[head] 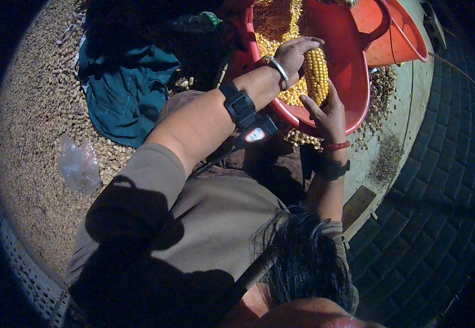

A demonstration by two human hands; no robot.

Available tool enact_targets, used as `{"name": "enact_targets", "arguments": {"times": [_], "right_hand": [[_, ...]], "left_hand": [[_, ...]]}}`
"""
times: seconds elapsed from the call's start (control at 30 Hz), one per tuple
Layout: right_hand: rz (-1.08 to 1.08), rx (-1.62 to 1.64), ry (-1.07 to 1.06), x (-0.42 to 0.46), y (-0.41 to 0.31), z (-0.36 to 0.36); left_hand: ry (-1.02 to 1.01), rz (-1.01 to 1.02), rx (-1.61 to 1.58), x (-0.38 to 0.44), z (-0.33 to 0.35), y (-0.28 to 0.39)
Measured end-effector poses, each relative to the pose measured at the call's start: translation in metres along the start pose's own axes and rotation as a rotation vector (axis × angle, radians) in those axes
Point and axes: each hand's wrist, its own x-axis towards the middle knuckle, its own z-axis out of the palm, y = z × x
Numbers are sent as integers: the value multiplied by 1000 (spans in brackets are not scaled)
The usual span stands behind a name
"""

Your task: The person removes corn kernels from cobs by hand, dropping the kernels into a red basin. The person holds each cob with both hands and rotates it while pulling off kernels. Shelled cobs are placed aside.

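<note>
My left hand (294, 59), with a silver bangle at its wrist, grips the upper part of a yellow corn cob (316, 76) covered in kernels. Around the cob's lower end is my right hand (331, 112), its thumb on the near side and other fingers partly hidden behind; a red bracelet circles that wrist. Both hands are over a red plastic basin (354, 96), which holds loose yellow corn kernels (293, 93). The cob stands roughly upright in the picture.
Peanuts in their shells (36, 123) cover the ground at left, with a clear plastic bag (79, 166) on them. Dark green cloth (129, 96) lies beside the basin. An orange-red bucket (405, 35) is at upper right, and a wooden block (358, 205) is below.
</note>
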Motion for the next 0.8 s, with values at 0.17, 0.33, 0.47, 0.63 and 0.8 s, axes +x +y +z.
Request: {"name": "enact_targets", "arguments": {"times": [0.17,0.33,0.47,0.63,0.8], "right_hand": [[-35,-109,13,-2,1,-1],[-26,-261,108,-5,0,2],[-74,-244,145,-5,1,4],[-123,-274,148,-5,0,6],[-84,-321,102,-4,-4,4]], "left_hand": [[-104,-38,-80,-1,0,2],[-201,-115,-71,-1,-2,8],[-130,-89,-25,-2,-1,7],[-34,-47,65,1,-4,1],[36,94,280,6,-8,-4]]}}
